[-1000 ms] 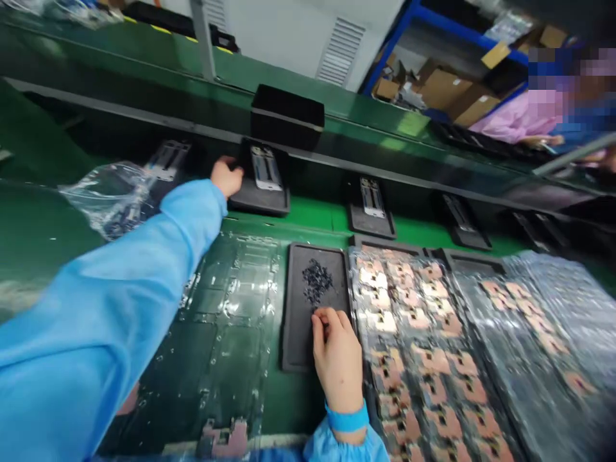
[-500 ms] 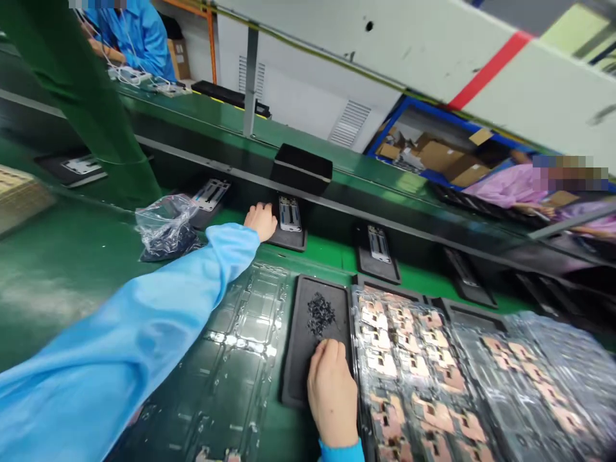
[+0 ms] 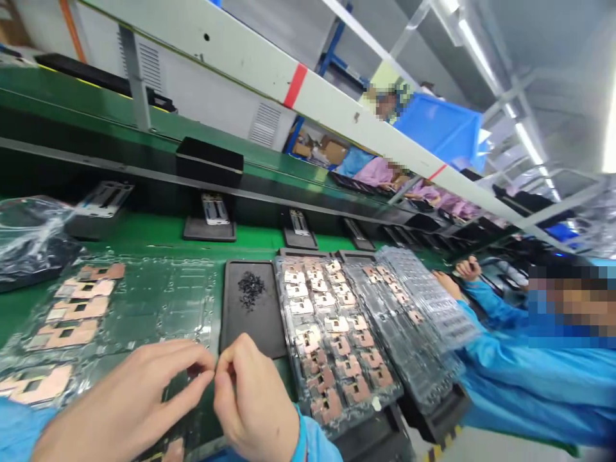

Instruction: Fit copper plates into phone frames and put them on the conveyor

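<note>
- The left hand [image 3: 132,394] had come back from beyond the tray [image 3: 262,327] to its near side, fingertips pinched.
- The right hand [image 3: 260,404], curled, had left the bits [image 3: 251,290]; I couldn't tell whether either held anything.
- The bits still lay in the tray.

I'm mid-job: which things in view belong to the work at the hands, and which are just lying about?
Likely in the job, being nearest the left hand and right hand:
black tray
small black pieces
left clear tray
copper-coloured parts

Apparently just lying about:
black box
blue bin
cardboard boxes
</note>
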The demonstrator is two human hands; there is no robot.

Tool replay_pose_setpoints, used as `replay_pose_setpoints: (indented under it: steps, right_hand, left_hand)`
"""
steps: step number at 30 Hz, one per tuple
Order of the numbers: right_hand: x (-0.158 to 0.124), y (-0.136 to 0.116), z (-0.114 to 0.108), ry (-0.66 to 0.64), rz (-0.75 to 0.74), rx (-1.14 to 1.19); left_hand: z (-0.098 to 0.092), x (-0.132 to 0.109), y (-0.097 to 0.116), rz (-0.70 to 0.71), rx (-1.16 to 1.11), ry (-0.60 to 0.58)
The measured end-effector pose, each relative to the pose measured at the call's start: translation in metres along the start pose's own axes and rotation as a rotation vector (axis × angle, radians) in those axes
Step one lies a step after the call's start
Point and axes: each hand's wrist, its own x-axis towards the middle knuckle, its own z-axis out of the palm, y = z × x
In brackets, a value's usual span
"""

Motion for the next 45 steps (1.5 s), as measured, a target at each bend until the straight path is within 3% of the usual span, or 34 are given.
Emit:
replay_pose_setpoints:
  steps: [4,9,15,19,23,25,29,32,35,38,41,45]
  right_hand:
    - [-0.004,-0.002,0.002,0.027,0.006,0.055]
    - [-0.007,0.0,0.005,0.086,-0.024,0.256]
    - [-0.006,0.01,0.01,0.099,-0.031,0.39]
    - [-0.008,0.013,0.02,-0.003,-0.067,0.422]
    - [-0.007,0.012,0.033,-0.055,-0.075,0.425]
    - [-0.005,0.014,0.036,-0.06,-0.036,0.426]
    - [-0.001,0.023,0.035,-0.096,0.062,0.376]
    - [0.0,0.027,0.034,-0.188,0.067,0.307]
    - [-0.002,0.025,0.035,-0.368,0.022,0.256]
    - [-0.004,0.022,0.038,-0.508,-0.001,0.194]
    - [-0.006,0.019,0.043,-0.551,-0.001,0.145]
    - [-0.007,0.012,0.046,-0.494,0.035,0.195]
  left_hand:
    - [0.005,-0.006,0.003,-0.057,-0.081,-0.161]
    - [0.0,-0.003,0.017,-0.071,-0.138,-0.048]
    - [0.005,-0.003,0.022,-0.203,-0.274,0.106]
    - [0.014,-0.017,0.021,-0.335,-0.349,0.163]
    - [0.014,-0.049,0.009,-0.45,-0.411,0.1]
    - [0.016,-0.072,-0.001,-0.441,-0.299,0.107]
    - [0.036,-0.109,-0.02,-0.355,0.159,0.138]
    - [0.053,-0.117,-0.024,-0.285,0.382,0.05]
    - [0.058,-0.113,-0.024,-0.246,0.481,0.038]
    - [0.053,-0.109,-0.022,-0.235,0.359,0.039]
    - [0.047,-0.106,-0.019,-0.297,0.038,0.081]
    - [0.049,-0.099,-0.015,-0.483,-0.332,0.312]
